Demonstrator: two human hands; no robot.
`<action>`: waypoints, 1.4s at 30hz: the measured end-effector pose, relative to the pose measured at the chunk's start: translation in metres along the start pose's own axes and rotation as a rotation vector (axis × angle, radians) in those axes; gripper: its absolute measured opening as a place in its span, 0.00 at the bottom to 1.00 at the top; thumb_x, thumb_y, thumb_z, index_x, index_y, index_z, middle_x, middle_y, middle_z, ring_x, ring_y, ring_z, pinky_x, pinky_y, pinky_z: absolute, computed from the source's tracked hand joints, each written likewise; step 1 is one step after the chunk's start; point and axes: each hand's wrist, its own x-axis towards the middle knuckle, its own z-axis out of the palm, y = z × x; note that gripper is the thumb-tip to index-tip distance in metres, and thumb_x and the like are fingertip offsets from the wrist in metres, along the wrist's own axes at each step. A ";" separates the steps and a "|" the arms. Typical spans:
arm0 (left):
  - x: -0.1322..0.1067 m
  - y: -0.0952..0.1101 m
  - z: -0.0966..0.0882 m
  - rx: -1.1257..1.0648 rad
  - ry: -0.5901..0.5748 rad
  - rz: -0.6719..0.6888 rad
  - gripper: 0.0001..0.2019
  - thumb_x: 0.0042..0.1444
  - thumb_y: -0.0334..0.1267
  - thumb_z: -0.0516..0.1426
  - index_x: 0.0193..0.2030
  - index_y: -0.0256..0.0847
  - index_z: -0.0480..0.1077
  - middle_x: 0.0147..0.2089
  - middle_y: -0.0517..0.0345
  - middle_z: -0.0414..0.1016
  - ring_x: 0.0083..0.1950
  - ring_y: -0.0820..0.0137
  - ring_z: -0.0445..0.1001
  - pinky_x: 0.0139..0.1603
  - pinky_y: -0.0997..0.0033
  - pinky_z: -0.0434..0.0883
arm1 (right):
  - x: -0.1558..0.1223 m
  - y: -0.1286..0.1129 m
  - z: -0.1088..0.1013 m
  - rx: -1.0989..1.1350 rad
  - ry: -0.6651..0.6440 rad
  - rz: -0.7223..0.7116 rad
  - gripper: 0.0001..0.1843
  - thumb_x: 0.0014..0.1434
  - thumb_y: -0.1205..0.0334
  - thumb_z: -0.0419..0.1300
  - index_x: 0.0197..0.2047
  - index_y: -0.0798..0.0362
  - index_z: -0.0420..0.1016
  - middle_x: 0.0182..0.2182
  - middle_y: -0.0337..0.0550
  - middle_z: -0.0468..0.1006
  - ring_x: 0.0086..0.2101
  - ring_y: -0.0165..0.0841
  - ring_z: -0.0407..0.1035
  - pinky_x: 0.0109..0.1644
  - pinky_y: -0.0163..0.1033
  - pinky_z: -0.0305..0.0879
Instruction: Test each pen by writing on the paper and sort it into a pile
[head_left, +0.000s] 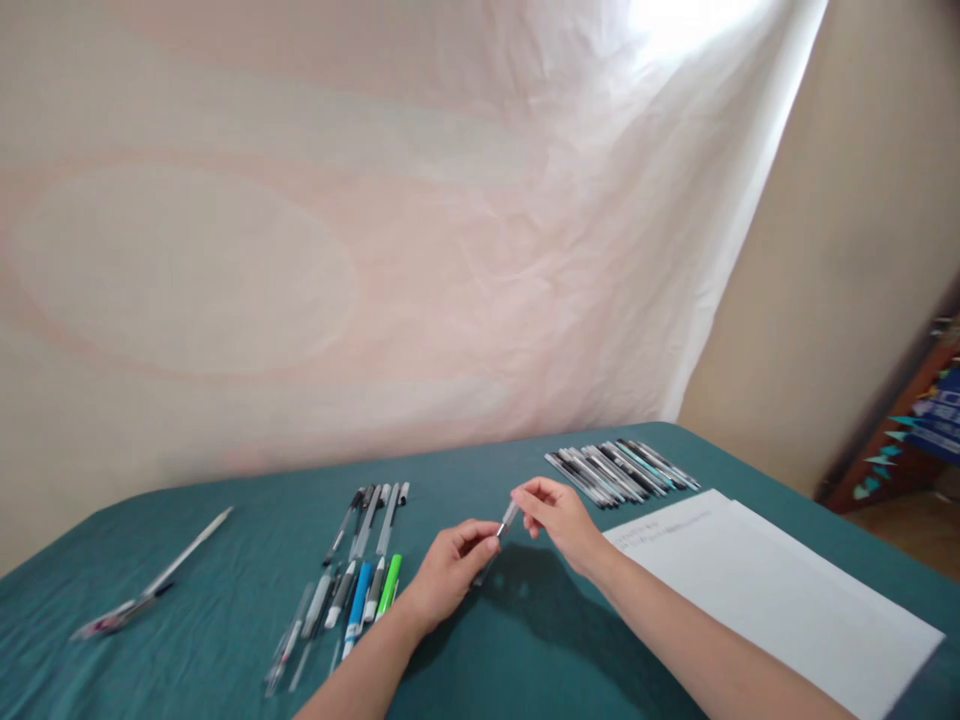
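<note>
Above the middle of the table, my left hand [454,566] pinches the lower part of a slim pen [510,516] that slants up to the right. My right hand [553,512] has its thumb and fingertips closed on the pen's upper end, which looks clear or pale. Whether that end is a cap, I cannot tell. Just left of my left hand lie several pens and markers, among them a blue marker [358,607] and a green marker [390,583]. My left forearm hides part of that group.
Several pens [621,472] lie side by side at the back right. Sheets of white paper [780,600] with faint writing lie at the right. At the far left are a long pale stick [187,553] and some pens. A pale cloth [450,250] hangs behind the green-covered table [247,530].
</note>
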 end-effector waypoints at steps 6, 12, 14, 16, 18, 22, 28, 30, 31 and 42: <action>0.001 0.000 0.000 0.008 -0.012 -0.020 0.18 0.56 0.45 0.54 0.49 0.37 0.71 0.37 0.55 0.73 0.36 0.69 0.66 0.38 0.74 0.62 | 0.000 0.000 0.000 0.104 -0.088 0.020 0.19 0.55 0.47 0.55 0.40 0.54 0.72 0.29 0.41 0.75 0.21 0.25 0.65 0.20 0.30 0.59; 0.001 -0.002 -0.001 0.027 -0.015 -0.010 0.16 0.56 0.44 0.55 0.46 0.36 0.72 0.37 0.54 0.72 0.37 0.68 0.67 0.39 0.73 0.62 | 0.000 -0.001 0.000 -0.011 -0.013 -0.012 0.16 0.51 0.50 0.60 0.31 0.56 0.73 0.19 0.36 0.71 0.17 0.23 0.61 0.20 0.29 0.56; 0.000 -0.001 0.000 0.053 -0.014 -0.009 0.16 0.56 0.44 0.54 0.45 0.36 0.73 0.36 0.55 0.72 0.36 0.69 0.66 0.38 0.73 0.62 | -0.001 0.001 0.000 -0.030 0.025 0.001 0.16 0.51 0.50 0.60 0.27 0.56 0.71 0.14 0.32 0.67 0.15 0.22 0.58 0.20 0.29 0.55; 0.000 -0.001 0.000 0.052 -0.012 -0.009 0.16 0.56 0.43 0.54 0.45 0.36 0.73 0.35 0.55 0.71 0.36 0.69 0.66 0.37 0.74 0.62 | -0.001 0.001 0.000 0.024 -0.001 0.029 0.17 0.53 0.48 0.58 0.30 0.55 0.72 0.17 0.35 0.69 0.16 0.23 0.60 0.20 0.29 0.56; 0.000 -0.001 0.001 0.028 -0.014 -0.008 0.16 0.56 0.43 0.54 0.46 0.36 0.72 0.36 0.54 0.71 0.36 0.69 0.66 0.38 0.74 0.62 | -0.002 0.000 0.001 0.088 -0.060 0.053 0.18 0.55 0.47 0.55 0.38 0.54 0.73 0.26 0.41 0.75 0.19 0.25 0.63 0.20 0.30 0.58; 0.000 -0.004 0.001 0.021 -0.007 -0.009 0.16 0.56 0.43 0.54 0.46 0.35 0.72 0.35 0.55 0.70 0.34 0.71 0.65 0.36 0.75 0.62 | -0.003 0.000 0.001 0.028 -0.069 0.025 0.19 0.54 0.48 0.56 0.40 0.55 0.74 0.34 0.46 0.76 0.20 0.25 0.62 0.20 0.31 0.57; -0.001 -0.004 0.002 0.079 0.029 -0.017 0.15 0.54 0.43 0.55 0.41 0.34 0.74 0.32 0.57 0.68 0.31 0.72 0.64 0.33 0.76 0.61 | -0.003 0.000 0.000 -0.163 0.032 0.001 0.18 0.53 0.48 0.58 0.33 0.57 0.76 0.15 0.35 0.67 0.16 0.23 0.57 0.20 0.30 0.53; -0.001 -0.003 0.002 0.078 0.038 -0.022 0.15 0.54 0.44 0.55 0.41 0.35 0.73 0.32 0.57 0.68 0.31 0.72 0.64 0.32 0.76 0.61 | -0.004 -0.001 0.001 -0.140 0.020 0.013 0.19 0.53 0.48 0.58 0.34 0.57 0.76 0.17 0.36 0.69 0.17 0.24 0.58 0.20 0.30 0.54; -0.002 -0.003 0.003 0.075 0.039 -0.022 0.15 0.54 0.44 0.55 0.41 0.35 0.73 0.32 0.57 0.68 0.31 0.72 0.64 0.32 0.76 0.61 | -0.004 -0.002 0.002 -0.109 0.004 0.017 0.19 0.53 0.48 0.57 0.36 0.57 0.76 0.21 0.39 0.72 0.18 0.25 0.59 0.20 0.31 0.55; -0.003 -0.003 0.007 0.010 0.068 -0.042 0.15 0.51 0.45 0.57 0.36 0.34 0.72 0.26 0.61 0.66 0.27 0.74 0.61 0.30 0.76 0.60 | -0.007 -0.010 0.003 -0.172 -0.002 -0.045 0.19 0.55 0.49 0.55 0.36 0.56 0.78 0.26 0.43 0.77 0.18 0.24 0.56 0.21 0.32 0.52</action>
